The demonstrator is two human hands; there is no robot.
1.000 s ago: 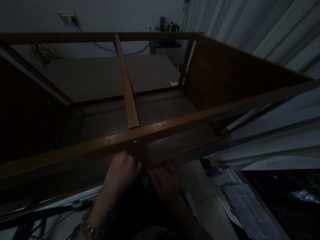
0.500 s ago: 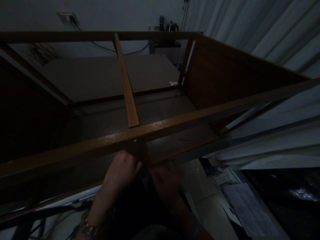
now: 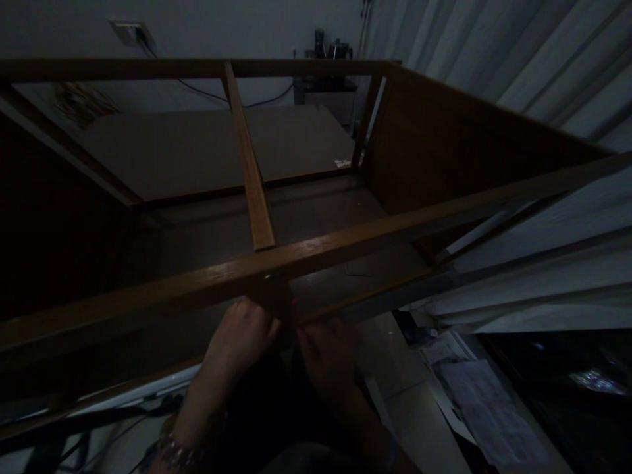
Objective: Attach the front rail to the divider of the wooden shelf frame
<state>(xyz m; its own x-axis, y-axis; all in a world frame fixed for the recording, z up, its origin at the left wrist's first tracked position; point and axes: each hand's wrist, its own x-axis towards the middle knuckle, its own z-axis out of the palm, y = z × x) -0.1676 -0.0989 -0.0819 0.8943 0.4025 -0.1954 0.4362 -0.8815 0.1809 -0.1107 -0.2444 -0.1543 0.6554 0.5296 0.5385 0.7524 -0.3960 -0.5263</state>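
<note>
A brown wooden cabinet frame (image 3: 424,220) lies open in front of me in dim light. A near rail runs across the view and a cross bar (image 3: 249,171) meets it at the middle. Just under that joint a short upright post (image 3: 276,299) hangs down. My left hand (image 3: 239,339) is closed against the post from the left. My right hand (image 3: 328,349) is closed beside it on the right, fingertips at the post. What the fingers hold is too dark to name. A bracelet (image 3: 172,451) sits on my left wrist.
A small metal key (image 3: 358,272) lies on the cabinet's inner panel. Pale curtains (image 3: 518,59) hang at the right. Papers (image 3: 478,401) lie on the floor at lower right. A wall socket (image 3: 129,31) with a cable is at the far left; a small stand (image 3: 326,89) is beyond.
Both hands have stayed at the post under the rail; the view has shifted very slightly. Nothing else has moved.
</note>
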